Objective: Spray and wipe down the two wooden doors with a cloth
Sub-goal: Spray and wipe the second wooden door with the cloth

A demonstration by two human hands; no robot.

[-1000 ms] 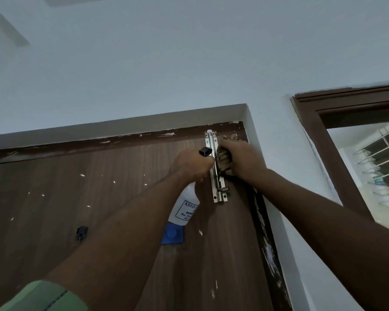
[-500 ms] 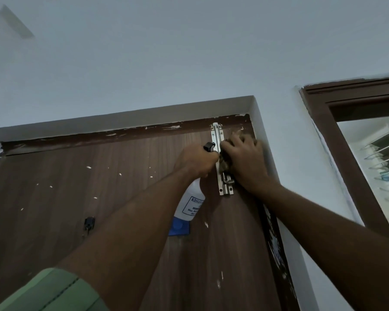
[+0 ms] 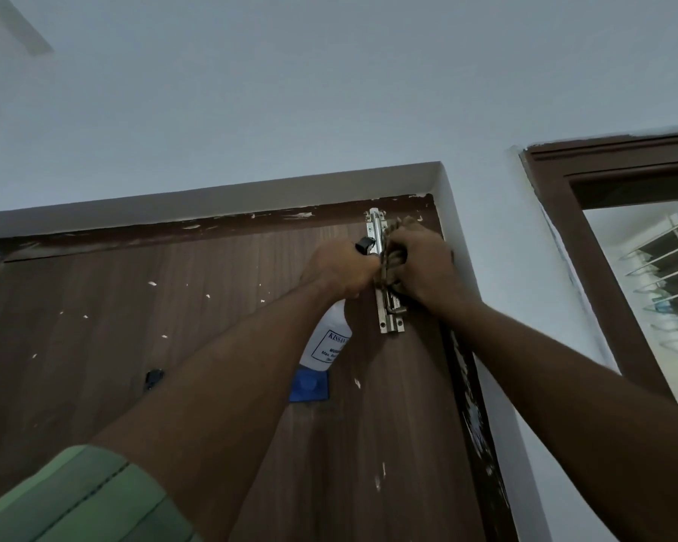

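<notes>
- Since the earlier frame, right hand (image 3: 423,264) has closed from spread fingers into a fist around the bunched cloth (image 3: 388,264); it has shifted slightly up the bolt (image 3: 384,275). Left hand (image 3: 341,267) has barely moved.
- Cloth: brownish, soft, crumpled. Only a wad shows between the two hands, plus a tuft above the right knuckles. Judged light and limp; it conforms to hardware, so best taken bunched in the palm, as here.
- Right grip: clenched on the cloth, pressing it against the right side of the bolt, near the top right corner of the door (image 3: 173,346).
- Left grip: wrapped around the neck of the spray bottle (image 3: 327,342). Black nozzle pokes out above the fist, just beside the bolt; white labelled body hangs below the wrist, in front of the door face. Whether a finger is on the trigger cannot be told.
- Bottle judged rigid plastic, light to moderate depending on fill; fill level not visible. Neck hold suits one-handed spraying.
- Door: stiff wood-grain panel, flecked with white paint spots, fixed in its frame. Blue square patch (image 3: 309,388) sits just below the bottle.
- Bolt is metal with edges and a handle; judged a snag risk for loose cloth.
- Window (image 3: 662,291) with grille is well apart, to the right.
</notes>
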